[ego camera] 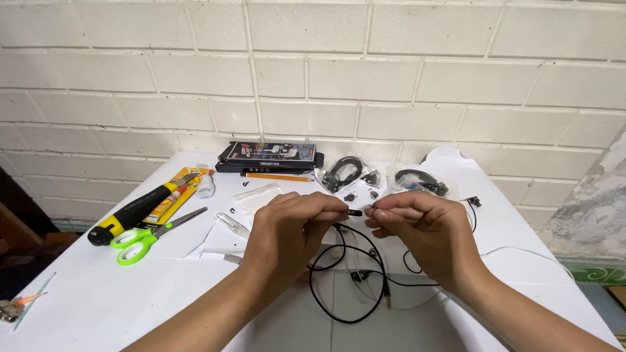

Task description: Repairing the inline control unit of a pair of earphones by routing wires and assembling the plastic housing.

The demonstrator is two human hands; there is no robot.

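My left hand (287, 228) and my right hand (417, 228) are raised over the white table (98, 306), fingertips almost meeting. The left fingers pinch a small black earphone part (354, 212). The right fingers pinch the end of a thin black earphone cable (339, 261), which hangs down in loops to the table. A gold audio plug (387, 300) lies at the cable's lower end. A small black piece on the cable (357, 276) rests below the hands.
Green-handled scissors (140, 240), a black-and-yellow tool (130, 214) and a glue tube on a yellow card (171, 199) lie at the left. A dark flat box (270, 156), an orange pencil (277, 176) and clear bags of black earphones (345, 173) sit by the brick wall.
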